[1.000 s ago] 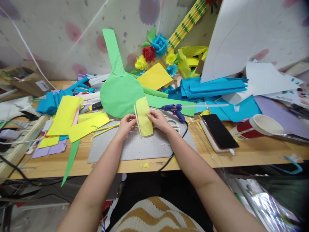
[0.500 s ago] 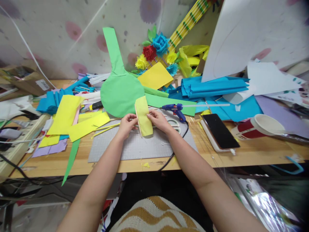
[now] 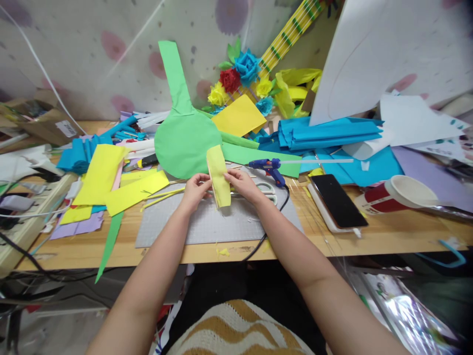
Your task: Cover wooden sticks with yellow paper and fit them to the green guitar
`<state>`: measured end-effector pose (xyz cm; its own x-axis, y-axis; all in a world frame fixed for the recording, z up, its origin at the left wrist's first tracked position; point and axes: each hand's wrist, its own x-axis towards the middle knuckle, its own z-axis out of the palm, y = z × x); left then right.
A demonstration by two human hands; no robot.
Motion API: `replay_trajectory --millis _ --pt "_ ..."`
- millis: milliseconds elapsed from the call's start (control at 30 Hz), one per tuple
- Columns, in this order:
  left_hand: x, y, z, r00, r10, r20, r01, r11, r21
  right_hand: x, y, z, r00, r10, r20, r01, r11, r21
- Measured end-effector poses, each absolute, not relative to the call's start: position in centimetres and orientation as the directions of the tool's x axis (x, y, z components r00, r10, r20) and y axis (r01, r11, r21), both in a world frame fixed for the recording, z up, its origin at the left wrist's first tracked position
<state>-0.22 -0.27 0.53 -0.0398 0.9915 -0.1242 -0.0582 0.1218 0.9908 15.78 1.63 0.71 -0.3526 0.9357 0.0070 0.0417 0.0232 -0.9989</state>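
Observation:
Between my two hands is a yellow paper strip (image 3: 219,177), held upright over the grey cutting mat (image 3: 199,229). Its left edge looks layered or folded over. My left hand (image 3: 195,191) pinches that left edge, and my right hand (image 3: 241,183) grips the right edge. Just behind the strip lies a green paper disc (image 3: 186,143) with a long tab leaning up the wall. White-handled scissors (image 3: 271,193) rest partly hidden behind my right hand. A blue glue gun (image 3: 269,167) with a clear stick in it lies to the right.
Yellow sheets (image 3: 136,192) and thin yellow strips lie to the left. At the right are a phone (image 3: 338,199) on a white power bank and a paper cup (image 3: 399,192). Paper flowers (image 3: 246,66) and folded blue paper (image 3: 328,132) stand behind. A black cord (image 3: 285,202) crosses the mat.
The yellow paper strip has turned or folded slightly, showing a narrower face. My right hand has shifted a little left with it; my left hand keeps its hold.

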Motion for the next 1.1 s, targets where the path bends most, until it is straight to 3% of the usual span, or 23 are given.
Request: replay_trajectory --millis 433,867,1100 --pt "-0.11 -0.32 0.59 -0.052 0.99 -0.129 -0.049 0.127 0.991 15.31 1.12 1.29 -0.346 0.934 -0.089 -0.055 -0.115 -0.992" --pt "-0.03 -0.29 0.56 -0.061 0.99 -0.128 -0.084 0.122 0.989 15.23 1.17 1.32 -0.384 0.923 0.01 -0.036 -0.004 -0.999" --pt "0.04 -0.09 0.32 -0.095 0.989 -0.116 -0.073 0.109 0.991 15.04 1.13 1.19 -0.411 0.912 -0.005 -0.075 -0.039 -0.996"
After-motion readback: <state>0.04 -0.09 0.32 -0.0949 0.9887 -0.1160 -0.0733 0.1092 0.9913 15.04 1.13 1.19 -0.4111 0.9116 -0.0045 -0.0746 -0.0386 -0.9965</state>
